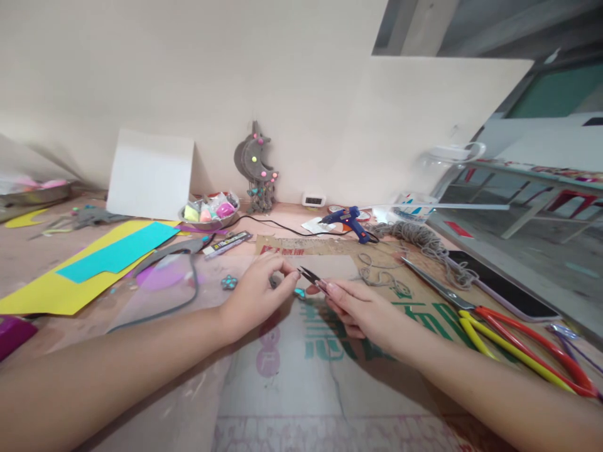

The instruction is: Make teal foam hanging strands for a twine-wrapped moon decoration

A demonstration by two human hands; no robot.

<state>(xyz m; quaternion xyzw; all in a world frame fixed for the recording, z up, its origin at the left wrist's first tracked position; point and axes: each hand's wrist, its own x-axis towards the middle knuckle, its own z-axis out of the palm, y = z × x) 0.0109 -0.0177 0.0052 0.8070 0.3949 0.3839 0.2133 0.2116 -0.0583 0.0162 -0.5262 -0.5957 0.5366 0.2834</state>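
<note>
My right hand grips a small tool with two dark pointed tips, which are slightly apart and aim at my left hand. Whether it is tweezers or snips I cannot tell. My left hand is closed in a pinch right at those tips; what lies between thumb and finger is too small to make out. Just below the tips sits a small turquoise piece, partly between the hands. A grey and turquoise star-like piece lies left of my left hand, on the translucent sheet.
Large scissors, a phone and grey yarn lie at right. Behind are a blue glue gun, a decorated moon and a bowl of colourful packets. Yellow and blue sheets lie left.
</note>
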